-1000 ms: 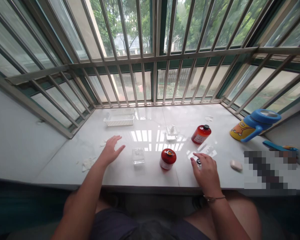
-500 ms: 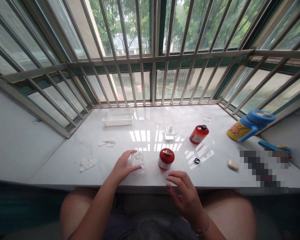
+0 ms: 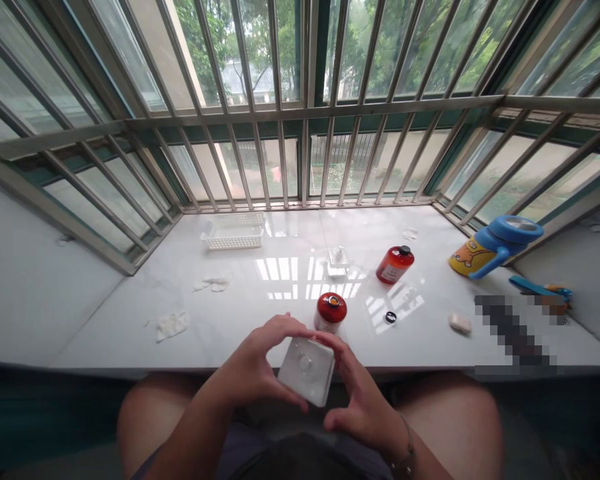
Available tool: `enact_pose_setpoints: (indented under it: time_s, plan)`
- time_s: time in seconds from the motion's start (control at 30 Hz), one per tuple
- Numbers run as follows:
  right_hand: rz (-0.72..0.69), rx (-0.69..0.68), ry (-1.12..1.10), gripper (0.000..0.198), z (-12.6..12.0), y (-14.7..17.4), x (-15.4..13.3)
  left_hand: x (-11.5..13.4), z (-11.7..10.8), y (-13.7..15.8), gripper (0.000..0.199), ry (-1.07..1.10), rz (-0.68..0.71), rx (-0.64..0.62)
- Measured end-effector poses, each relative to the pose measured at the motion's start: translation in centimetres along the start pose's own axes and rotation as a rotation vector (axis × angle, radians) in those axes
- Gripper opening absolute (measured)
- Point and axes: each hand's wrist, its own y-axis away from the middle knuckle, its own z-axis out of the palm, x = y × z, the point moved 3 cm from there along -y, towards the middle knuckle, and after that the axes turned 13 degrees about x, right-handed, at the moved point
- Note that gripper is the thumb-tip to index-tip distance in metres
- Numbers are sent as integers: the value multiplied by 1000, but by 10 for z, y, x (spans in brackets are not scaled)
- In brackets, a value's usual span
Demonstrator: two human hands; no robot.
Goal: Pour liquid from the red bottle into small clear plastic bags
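A clear, square, box-like container [image 3: 306, 373], with a round spot in the middle of its face, is held tilted over the front edge of the ledge. My left hand [image 3: 257, 367] grips it from the left, thumb below and fingers along its upper edge. At its upper right corner, the fingers of my right hand [image 3: 365, 400] touch it, while that thumb stands apart from it. Just beyond my hands stands a red bottle [image 3: 331, 308] without a cap, its lower part partly covered by my fingers. The small black cap [image 3: 391, 317] lies to its right.
On the white ledge [image 3: 270, 233] are a clear square pump bottle [image 3: 338, 263], a capped red bottle [image 3: 395, 265], a white basket [image 3: 235, 239], crumpled tissues [image 3: 173, 327], a pale soap-like piece [image 3: 460, 324] and a blue-yellow mug [image 3: 495, 247]. Metal bars [image 3: 305, 117] line the window.
My left hand has lifted the clear container off the ledge and brought it right and toward me, tilting it. My right hand has come to its right side. The view has shifted slightly.
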Motion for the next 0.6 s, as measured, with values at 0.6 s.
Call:
enact_pose_setpoints:
  time_s: [0.6]
  plan:
    - [45,354,56,85,-5,6,-9,-3,46,-27,96,204,43,20]
